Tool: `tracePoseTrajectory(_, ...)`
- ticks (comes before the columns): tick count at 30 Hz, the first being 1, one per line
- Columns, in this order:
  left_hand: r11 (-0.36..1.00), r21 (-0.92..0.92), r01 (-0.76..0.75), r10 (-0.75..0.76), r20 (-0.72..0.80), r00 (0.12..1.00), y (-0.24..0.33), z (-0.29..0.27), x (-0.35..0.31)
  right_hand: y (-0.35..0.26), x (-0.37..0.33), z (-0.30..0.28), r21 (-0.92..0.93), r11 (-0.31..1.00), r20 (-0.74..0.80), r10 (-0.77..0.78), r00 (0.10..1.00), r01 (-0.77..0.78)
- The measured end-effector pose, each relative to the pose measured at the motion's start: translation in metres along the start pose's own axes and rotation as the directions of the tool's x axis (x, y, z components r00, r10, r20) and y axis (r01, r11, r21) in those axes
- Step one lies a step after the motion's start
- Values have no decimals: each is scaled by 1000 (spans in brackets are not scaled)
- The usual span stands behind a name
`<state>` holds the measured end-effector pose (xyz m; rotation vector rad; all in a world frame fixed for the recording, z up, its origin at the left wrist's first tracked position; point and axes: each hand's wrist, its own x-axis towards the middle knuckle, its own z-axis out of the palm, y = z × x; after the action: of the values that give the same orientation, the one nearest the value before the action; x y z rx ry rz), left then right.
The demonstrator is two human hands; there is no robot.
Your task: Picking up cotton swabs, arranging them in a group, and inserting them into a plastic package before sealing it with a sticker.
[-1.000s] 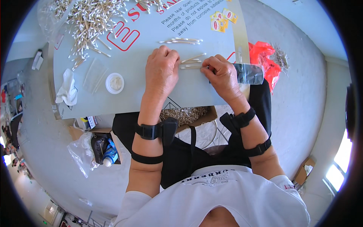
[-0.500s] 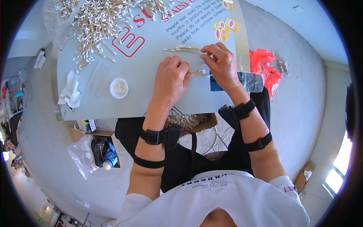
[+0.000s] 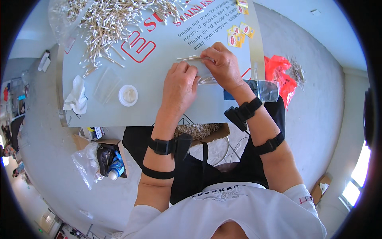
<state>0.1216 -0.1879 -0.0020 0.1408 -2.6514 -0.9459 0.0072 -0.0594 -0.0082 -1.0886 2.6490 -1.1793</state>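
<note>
My left hand (image 3: 180, 85) is closed over the table, its thumb and fingers on the left ends of a small bunch of cotton swabs (image 3: 208, 80). Thin wooden sticks with white tips make up this bunch, which runs right beneath my right hand. Fingers pinched together, my right hand (image 3: 223, 65) grips the right end of another few cotton swabs (image 3: 191, 58), lying just beyond the first bunch. My left fingertips are close to these swabs. How many swabs each hand holds is hidden by the fingers.
A large heap of cotton swabs (image 3: 105, 30) and a clear plastic bag lie far left. Nearer are a round white tub (image 3: 128, 95), crumpled tissue (image 3: 76, 95) and clear sleeves (image 3: 106, 85). Yellow-white packets (image 3: 240, 34) lie far right; a dark clear-ended pouch (image 3: 266, 91) overhangs the right edge.
My right hand has moved left, closer to my left hand, and its fingers reach further over the far swabs. My left hand stays by the nearer bunch. The view has shifted slightly.
</note>
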Motion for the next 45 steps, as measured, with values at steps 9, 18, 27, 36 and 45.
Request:
tracePoseTrajectory(9, 982, 171, -78, 84, -26, 996, 4, 7, 1, 2, 4, -18, 96, 994, 257, 29, 966, -55)
tracePoseTrajectory(18, 982, 149, -113, 105, 61, 993, 9, 6, -2, 31, 104, -12, -39, 997, 69, -58, 996, 61)
tracePoseTrajectory(27, 986, 117, -121, 115, 49, 992, 9, 8, 1, 47, 157, 0, -328, 944, 182, 102, 978, -37)
tracePoseTrajectory(36, 987, 107, -119, 116, 37, 993, 6, 10, -1, 31, 138, -1, -262, 964, 206, 21, 978, 35)
tracePoseTrajectory(45, 986, 115, -120, 118, 26, 993, 6, 11, -1, 23, 169, 33, -41, 998, 142, 50, 989, -44)
